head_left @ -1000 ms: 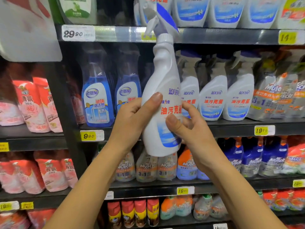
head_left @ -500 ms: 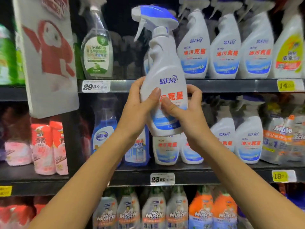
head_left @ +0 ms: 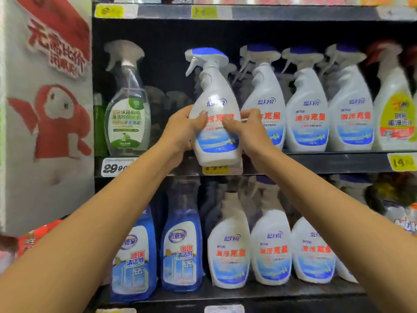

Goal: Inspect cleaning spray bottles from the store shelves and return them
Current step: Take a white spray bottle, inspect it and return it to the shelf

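Note:
A white spray bottle (head_left: 214, 96) with a blue and white trigger head and a red and blue label is held upright between both hands. My left hand (head_left: 180, 132) grips its left side, thumb across the label. My right hand (head_left: 246, 129) grips its right side, thumb on the label. The bottle's base hangs just over the front edge of the upper shelf (head_left: 338, 162), in a gap left of a row of matching white bottles (head_left: 306, 109).
A clear bottle with a green label (head_left: 126, 114) stands left of the gap. A red and white sign (head_left: 47, 105) juts out at the left. Blue glass-cleaner bottles (head_left: 180, 245) and more white bottles (head_left: 270, 247) fill the shelf below.
Both hands have lifted the bottle from the lower shelves up to the upper shelf's level, toward the gap there. The view has tilted upward with them.

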